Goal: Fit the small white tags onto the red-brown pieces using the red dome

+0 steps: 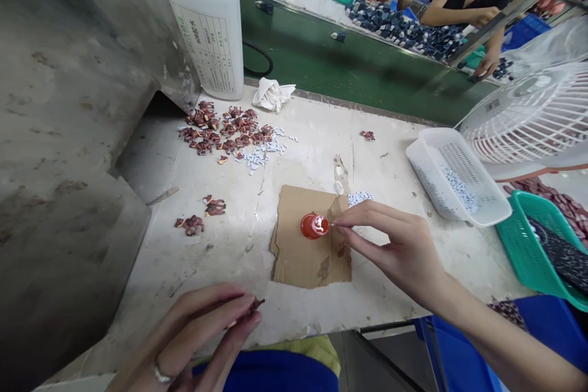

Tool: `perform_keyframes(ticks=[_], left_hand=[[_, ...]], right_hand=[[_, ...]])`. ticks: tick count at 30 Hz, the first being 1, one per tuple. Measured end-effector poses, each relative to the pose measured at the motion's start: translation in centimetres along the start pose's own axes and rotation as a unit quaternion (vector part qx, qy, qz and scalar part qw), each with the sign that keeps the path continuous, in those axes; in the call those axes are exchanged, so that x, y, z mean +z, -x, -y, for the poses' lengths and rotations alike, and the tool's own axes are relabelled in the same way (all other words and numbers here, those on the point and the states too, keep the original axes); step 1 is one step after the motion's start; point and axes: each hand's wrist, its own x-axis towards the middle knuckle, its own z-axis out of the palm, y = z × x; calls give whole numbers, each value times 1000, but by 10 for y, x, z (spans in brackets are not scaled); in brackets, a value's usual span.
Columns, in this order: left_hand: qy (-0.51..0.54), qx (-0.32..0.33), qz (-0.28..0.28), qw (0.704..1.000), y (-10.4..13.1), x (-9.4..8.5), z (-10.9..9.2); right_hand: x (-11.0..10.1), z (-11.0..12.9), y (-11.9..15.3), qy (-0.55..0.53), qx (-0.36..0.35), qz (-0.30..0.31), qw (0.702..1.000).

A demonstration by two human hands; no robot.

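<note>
My left hand (206,337), with a ring on one finger, pinches a small brown figure (253,307) near the table's front edge. Over the right side of a cardboard piece (298,263), my right hand (395,245) has its thumb and index finger pressed together. Their tips are beside a small red cap (315,226) with white stuff on its top; what they hold is too small to name. Small white-blue pieces (359,198) lie just behind my right hand. Two brown figures (189,225) rest on the table at the left.
Brown figures (202,135) and scattered pale pieces (257,158) lie at the back left, near a large white bottle (209,30) and crumpled tissue (272,95). At the right are a white basket (487,211), green basket (514,239) and fan (542,116). People work beyond the green partition (298,43).
</note>
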Motion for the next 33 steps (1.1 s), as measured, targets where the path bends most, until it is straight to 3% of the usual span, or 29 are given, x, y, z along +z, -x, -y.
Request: perform_keyframes(ticks=[4, 9, 13, 21, 29, 33], left_hand=[[34, -62, 1, 997, -10, 12, -18], [46, 2, 59, 997, -20, 17, -28], [16, 15, 104, 994, -19, 14, -27], [26, 33, 92, 995, -21, 17, -31], [-5, 41, 66, 997, -19, 17, -32], [1, 48, 84, 995, -21, 16, -32]], right_hand=[[4, 18, 6, -60, 7, -25, 998], [18, 33, 16, -130, 17, -30, 991], [27, 40, 20, -203, 28, -31, 978], [32, 53, 15, -236, -30, -42, 970], [37, 55, 13, -245, -19, -36, 969], [37, 55, 13, -233, -14, -31, 972]])
